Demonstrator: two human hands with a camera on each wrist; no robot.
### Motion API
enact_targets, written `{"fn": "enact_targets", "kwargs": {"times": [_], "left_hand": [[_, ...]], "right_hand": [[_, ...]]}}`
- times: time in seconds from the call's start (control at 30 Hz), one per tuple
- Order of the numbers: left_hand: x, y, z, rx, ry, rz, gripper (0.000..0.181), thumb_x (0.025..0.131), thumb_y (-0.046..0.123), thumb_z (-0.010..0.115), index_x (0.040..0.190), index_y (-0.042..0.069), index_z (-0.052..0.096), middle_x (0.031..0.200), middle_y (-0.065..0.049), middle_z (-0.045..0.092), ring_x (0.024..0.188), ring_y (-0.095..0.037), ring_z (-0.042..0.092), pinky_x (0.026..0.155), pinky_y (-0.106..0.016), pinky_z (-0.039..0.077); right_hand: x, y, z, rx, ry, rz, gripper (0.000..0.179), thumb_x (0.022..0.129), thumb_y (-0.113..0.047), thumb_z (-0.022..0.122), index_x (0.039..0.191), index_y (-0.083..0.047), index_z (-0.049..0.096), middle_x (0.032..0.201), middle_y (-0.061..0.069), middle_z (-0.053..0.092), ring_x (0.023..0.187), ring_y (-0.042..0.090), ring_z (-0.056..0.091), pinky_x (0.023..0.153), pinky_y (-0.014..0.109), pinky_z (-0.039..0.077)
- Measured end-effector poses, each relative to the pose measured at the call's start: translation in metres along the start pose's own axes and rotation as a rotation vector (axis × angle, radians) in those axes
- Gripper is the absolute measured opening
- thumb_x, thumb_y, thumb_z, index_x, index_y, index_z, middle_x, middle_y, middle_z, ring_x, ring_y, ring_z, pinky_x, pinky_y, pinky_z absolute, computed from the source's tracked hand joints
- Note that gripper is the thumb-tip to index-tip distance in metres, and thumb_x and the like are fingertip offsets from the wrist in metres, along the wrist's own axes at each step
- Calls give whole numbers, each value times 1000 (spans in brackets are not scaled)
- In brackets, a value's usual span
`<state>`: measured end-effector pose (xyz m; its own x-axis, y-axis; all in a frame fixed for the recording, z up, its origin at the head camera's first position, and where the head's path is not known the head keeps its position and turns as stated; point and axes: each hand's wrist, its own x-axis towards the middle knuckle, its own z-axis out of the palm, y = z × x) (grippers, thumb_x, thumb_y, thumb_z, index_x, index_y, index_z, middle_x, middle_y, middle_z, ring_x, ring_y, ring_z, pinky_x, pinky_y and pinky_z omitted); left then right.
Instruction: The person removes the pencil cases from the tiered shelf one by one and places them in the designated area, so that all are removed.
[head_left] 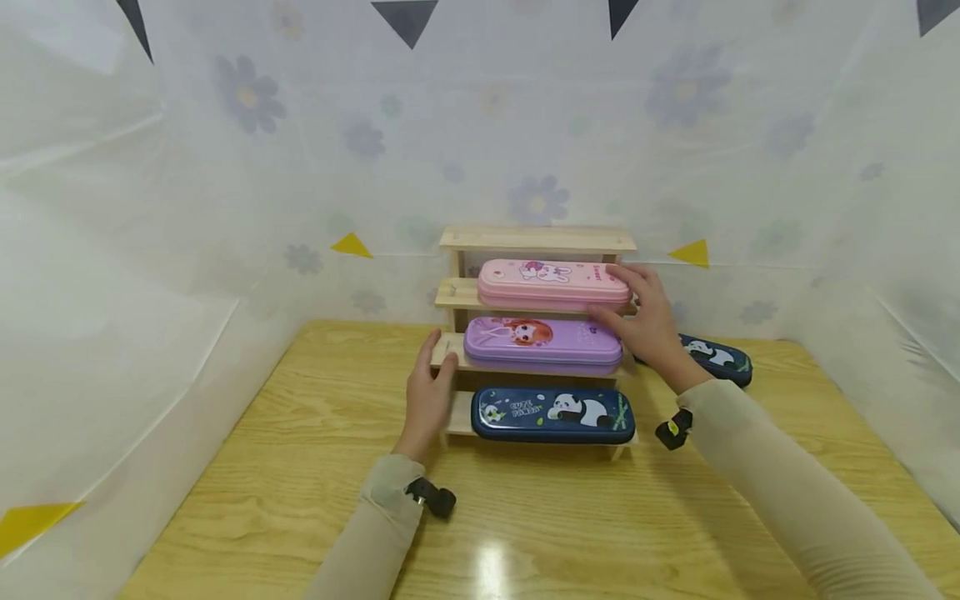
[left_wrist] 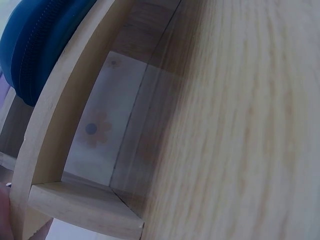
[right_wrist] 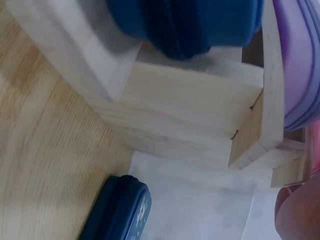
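My right hand (head_left: 652, 332) grips the right end of a pink pencil case (head_left: 551, 283) with a rabbit on its lid, fingers on top and thumb at the front edge. The case lies on the second step from the top of a stepped wooden rack (head_left: 536, 239). At the rack's left side, my left hand (head_left: 427, 402) holds the end of the step below, thumb in front. That step bears a purple pencil case (head_left: 543, 345) with a girl's picture. On the lowest step sits a dark blue panda pencil case (head_left: 552, 415).
Another dark blue panda pencil case (head_left: 716, 358) lies on the wood-grain table (head_left: 337, 467), behind and right of the rack. A white flowered sheet (head_left: 420, 125) hangs behind and at both sides.
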<state>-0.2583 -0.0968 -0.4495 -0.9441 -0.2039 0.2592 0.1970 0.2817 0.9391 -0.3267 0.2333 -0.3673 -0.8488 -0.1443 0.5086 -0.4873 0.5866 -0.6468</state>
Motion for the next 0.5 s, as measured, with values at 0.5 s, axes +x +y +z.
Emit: {"fn": "enact_targets", "kwargs": {"times": [0.5], "left_hand": [[-1, 0, 1, 7, 3, 0, 54, 102, 36, 51, 153, 22, 39, 154, 3, 38, 142, -22, 33, 116, -44, 25]], "right_hand": [[-7, -1, -5, -33, 122, -58, 66, 82, -24, 82, 141, -12, 56, 141, 11, 45, 124, 27, 43, 89, 44, 42]]}}
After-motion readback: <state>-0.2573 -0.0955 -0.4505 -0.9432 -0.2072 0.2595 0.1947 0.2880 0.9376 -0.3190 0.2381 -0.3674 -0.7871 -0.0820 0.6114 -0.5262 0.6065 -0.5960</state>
